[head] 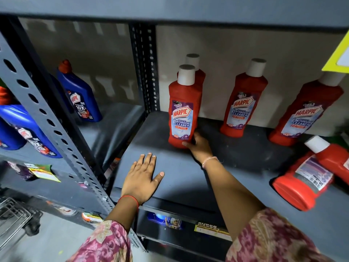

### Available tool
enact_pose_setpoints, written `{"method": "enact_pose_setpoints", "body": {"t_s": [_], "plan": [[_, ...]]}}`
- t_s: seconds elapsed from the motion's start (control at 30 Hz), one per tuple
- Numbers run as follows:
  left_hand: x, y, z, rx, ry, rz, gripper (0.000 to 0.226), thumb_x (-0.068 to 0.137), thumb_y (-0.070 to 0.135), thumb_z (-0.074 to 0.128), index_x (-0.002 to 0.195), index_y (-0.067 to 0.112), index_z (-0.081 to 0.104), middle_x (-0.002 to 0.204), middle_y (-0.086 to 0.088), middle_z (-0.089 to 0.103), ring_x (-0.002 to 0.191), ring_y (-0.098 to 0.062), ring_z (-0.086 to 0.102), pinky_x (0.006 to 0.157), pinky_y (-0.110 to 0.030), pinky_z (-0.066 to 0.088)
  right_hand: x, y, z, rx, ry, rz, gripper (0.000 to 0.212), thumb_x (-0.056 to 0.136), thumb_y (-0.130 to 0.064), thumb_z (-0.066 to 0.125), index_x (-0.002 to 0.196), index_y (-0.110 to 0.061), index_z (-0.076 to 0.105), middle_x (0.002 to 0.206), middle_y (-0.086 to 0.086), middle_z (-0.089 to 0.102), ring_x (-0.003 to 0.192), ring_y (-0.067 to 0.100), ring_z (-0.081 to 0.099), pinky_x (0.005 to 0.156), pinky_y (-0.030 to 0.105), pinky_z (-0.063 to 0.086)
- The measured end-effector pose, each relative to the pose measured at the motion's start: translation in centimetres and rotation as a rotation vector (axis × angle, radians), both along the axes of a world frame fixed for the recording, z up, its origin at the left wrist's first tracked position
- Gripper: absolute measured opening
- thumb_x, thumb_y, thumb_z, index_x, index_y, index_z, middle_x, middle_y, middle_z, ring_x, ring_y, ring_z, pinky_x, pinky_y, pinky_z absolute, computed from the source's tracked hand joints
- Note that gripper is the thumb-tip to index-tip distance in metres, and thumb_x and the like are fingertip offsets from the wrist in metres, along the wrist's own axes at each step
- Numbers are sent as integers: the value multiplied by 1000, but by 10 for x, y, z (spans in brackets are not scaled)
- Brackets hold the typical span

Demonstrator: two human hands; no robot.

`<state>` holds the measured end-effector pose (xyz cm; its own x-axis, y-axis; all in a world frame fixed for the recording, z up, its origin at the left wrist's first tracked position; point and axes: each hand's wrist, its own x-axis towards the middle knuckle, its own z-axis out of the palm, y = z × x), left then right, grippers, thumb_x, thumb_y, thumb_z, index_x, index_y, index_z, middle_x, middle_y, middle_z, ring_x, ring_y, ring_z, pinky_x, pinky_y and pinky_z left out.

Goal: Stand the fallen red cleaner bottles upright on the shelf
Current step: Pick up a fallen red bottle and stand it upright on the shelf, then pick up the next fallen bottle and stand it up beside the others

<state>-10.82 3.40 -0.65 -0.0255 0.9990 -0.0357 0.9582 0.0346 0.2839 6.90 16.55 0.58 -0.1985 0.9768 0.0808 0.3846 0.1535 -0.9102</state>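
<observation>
Your right hand (198,146) fingers wrap base of upright red bottle (182,112). Left hand (140,178) flat, empty on shelf (236,167). Fallen bottles (309,173) far right. Abrupt release may topple bottle.

Our right hand (198,146) wraps the base of an upright red bottle (184,110); our left hand (140,178) lies flat on the shelf (236,167). Two fallen bottles (302,182) lie at right.
</observation>
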Motion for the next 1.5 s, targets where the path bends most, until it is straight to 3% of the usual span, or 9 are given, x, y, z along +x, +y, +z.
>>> {"method": "enact_pose_setpoints", "body": {"t_s": [0.13,0.23,0.43,0.6,0.83,1.0,1.23,1.3,1.5], "plan": [[-2,1,-1,10,-20,1,66,94,51,28,148,19,6,160,0,3,147,-16,-4,120,-33,0,4,-4,4,-39,28,14,53,80,-15,67,128,-10,44,135,13,51,123,31,48,104,39,38],[1,0,2,9,-23,-7,66,94,49,31,147,17,10,159,-2,6,147,-19,-1,120,-35,3,15,-31,8,-14,155,-32,68,77,-14,70,135,-16,35,142,7,43,130,22,39,105,31,32],[20,-1,9,-31,-48,14,68,94,46,33,147,9,10,159,-11,6,147,-25,0,121,-39,4,72,-112,1,473,-141,-241,72,81,-38,60,140,-16,26,151,-3,17,142,13,13,113,16,10],[109,-4,9,-10,-88,-209,67,95,45,33,147,10,10,159,-8,6,147,-23,0,120,-38,3,158,-140,20,680,-324,-500,66,83,-46,54,136,-12,33,149,12,28,140,20,19,116,29,16],[170,-8,3,15,1,-280,69,93,51,31,147,11,11,159,-7,7,147,-25,0,121,-40,6,304,-145,35,380,-693,-734,89,74,-55,57,138,-1,25,148,26,24,139,39,20,114,52,20],[171,-9,4,14,17,-246,68,94,50,32,147,12,12,159,-6,9,147,-24,2,121,-39,8,356,-140,25,92,-849,-746,93,76,-52,60,143,-9,12,154,19,11,141,35,10,114,51,11],[172,-10,5,17,11,-225,66,94,49,31,147,14,12,159,-4,9,147,-22,2,121,-38,8,377,-123,54,-58,-1050,-615,84,59,-48,71,129,-15,36,127,20,49,120,39,37,94,44,35],[172,-10,5,15,11,-223,66,94,49,30,147,14,11,159,-4,8,147,-22,2,122,-38,7,384,-118,61,-159,-1039,-552,81,56,-47,73,123,-16,40,127,18,50,121,39,37,94,43,36],[170,-11,6,-14,13,-234,67,95,49,29,148,14,7,159,-5,4,147,-22,0,122,-37,5,386,-123,65,-247,-658,-539,93,49,-33,84,126,-7,37,125,18,56,109,33,55,88,36,49]]}}
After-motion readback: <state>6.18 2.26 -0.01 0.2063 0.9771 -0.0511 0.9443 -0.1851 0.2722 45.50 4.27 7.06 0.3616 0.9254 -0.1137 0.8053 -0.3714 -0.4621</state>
